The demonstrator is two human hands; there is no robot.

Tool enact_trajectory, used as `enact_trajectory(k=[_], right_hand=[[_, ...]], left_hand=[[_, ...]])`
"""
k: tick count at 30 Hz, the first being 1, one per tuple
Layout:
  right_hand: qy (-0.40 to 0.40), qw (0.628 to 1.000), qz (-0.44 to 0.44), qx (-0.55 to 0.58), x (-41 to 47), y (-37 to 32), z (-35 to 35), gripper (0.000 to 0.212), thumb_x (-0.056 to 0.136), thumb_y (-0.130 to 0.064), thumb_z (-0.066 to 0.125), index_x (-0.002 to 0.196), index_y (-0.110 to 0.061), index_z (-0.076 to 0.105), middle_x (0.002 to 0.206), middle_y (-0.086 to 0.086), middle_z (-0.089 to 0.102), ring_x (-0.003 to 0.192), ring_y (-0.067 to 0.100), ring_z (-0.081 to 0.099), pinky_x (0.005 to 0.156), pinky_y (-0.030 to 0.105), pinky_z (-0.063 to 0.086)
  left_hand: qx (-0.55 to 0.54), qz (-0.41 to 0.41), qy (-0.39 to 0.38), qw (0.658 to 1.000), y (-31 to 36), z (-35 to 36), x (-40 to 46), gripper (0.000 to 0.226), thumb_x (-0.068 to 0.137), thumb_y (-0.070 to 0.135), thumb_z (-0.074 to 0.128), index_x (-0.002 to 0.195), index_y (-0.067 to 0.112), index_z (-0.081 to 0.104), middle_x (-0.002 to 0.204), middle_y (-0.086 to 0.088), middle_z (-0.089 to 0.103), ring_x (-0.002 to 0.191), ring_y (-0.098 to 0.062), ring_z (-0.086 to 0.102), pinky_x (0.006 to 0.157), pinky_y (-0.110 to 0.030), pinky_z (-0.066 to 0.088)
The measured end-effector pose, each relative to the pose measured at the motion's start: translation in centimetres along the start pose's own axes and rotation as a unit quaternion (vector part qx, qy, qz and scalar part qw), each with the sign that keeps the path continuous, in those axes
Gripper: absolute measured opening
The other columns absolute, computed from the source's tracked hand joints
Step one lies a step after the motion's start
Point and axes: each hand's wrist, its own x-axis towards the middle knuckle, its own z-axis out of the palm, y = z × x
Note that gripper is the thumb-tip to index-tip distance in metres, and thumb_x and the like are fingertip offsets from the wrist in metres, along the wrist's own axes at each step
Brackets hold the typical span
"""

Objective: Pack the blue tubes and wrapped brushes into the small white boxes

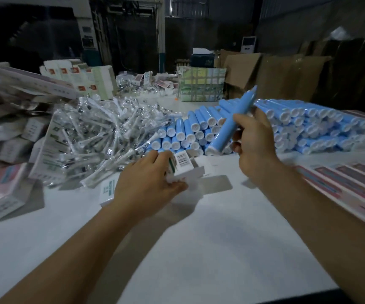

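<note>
Right hand (254, 141) grips one blue tube (232, 119) mid-body, raised and tilted, white cap end down toward box (183, 165). Left hand (148, 183) pinches that box on table (199, 238), open flaps facing right. Risks: mouth is narrow, so a slanted tube may catch a flap and crush it; light left hold lets box skid. Brush pile (93, 132) and tube stack (297, 126) sit close behind, easy to knock.

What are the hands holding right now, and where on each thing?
The right hand grips a blue tube near its capped lower end. The left hand holds a small white box by its near end.
</note>
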Motion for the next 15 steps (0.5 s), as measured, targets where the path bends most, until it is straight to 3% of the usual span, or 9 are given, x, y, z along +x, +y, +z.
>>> enact_trajectory(k=[3, 8, 9, 11, 13, 15], right_hand=[[0.014, 0.999, -0.001, 0.032, -1.5, 2.4, -0.1, 0.065, 0.088, -0.002, 0.057, 0.143, -0.026, 0.032, 0.087, 0.011, 0.058, 0.045, 0.007, 0.047, 0.037, 0.018, 0.033], [-0.047, 0.997, -0.056, -0.03, -2.7, 3.8, -0.3, 0.09, 0.085, -0.002, 0.063, 0.15, -0.037, 0.011, 0.079, 0.008, 0.063, 0.048, 0.011, 0.059, 0.041, 0.022, 0.042], [-0.052, 0.996, -0.058, -0.034, -2.8, 3.7, -0.3, 0.084, 0.087, -0.006, 0.062, 0.148, -0.038, 0.014, 0.082, 0.008, 0.064, 0.048, 0.012, 0.06, 0.04, 0.022, 0.042], [-0.039, 0.997, -0.056, -0.031, -2.7, 3.4, -0.6, 0.051, 0.093, -0.014, 0.056, 0.137, -0.032, 0.037, 0.088, 0.01, 0.063, 0.046, 0.013, 0.059, 0.039, 0.023, 0.042], [-0.015, 0.997, -0.053, -0.053, -2.7, 3.3, -0.9, 0.011, 0.095, -0.019, 0.055, 0.104, -0.023, 0.06, 0.079, 0.01, 0.059, 0.044, 0.011, 0.054, 0.039, 0.023, 0.04], [-0.016, 0.991, -0.044, -0.122, -2.9, 4.1, -1.1, 0.018, 0.091, -0.023, 0.06, 0.078, -0.013, 0.066, 0.063, 0.005, 0.051, 0.046, 0.009, 0.046, 0.044, 0.024, 0.037]], left_hand=[[-0.019, -0.013, 0.02, 1.0, -0.1, -0.2, -0.4, 0.07, 0.074, 0.069, 0.053, 0.132, 0.031, 0.04, 0.117, 0.007, 0.051, 0.099, -0.022, 0.055, 0.067, -0.03, 0.03], [-0.016, -0.017, 0.025, 0.999, 0.2, -0.4, -0.6, 0.073, 0.073, 0.071, 0.052, 0.134, 0.032, 0.039, 0.116, 0.008, 0.05, 0.1, -0.02, 0.054, 0.068, -0.03, 0.033], [-0.011, -0.013, 0.024, 1.0, 0.1, -0.3, -0.7, 0.073, 0.073, 0.071, 0.052, 0.134, 0.032, 0.039, 0.115, 0.008, 0.05, 0.099, -0.02, 0.053, 0.068, -0.03, 0.033], [-0.006, -0.011, 0.02, 1.0, 0.1, -0.3, -0.6, 0.074, 0.073, 0.072, 0.051, 0.134, 0.032, 0.039, 0.113, 0.008, 0.05, 0.097, -0.019, 0.052, 0.067, -0.029, 0.032], [-0.006, -0.016, 0.02, 1.0, 0.1, -0.3, -0.5, 0.075, 0.073, 0.073, 0.048, 0.134, 0.032, 0.038, 0.115, 0.008, 0.05, 0.099, -0.02, 0.053, 0.067, -0.029, 0.031], [-0.015, -0.019, 0.027, 0.999, 0.2, -0.4, -0.5, 0.078, 0.072, 0.075, 0.045, 0.135, 0.031, 0.037, 0.118, 0.007, 0.05, 0.101, -0.021, 0.053, 0.068, -0.03, 0.031]])
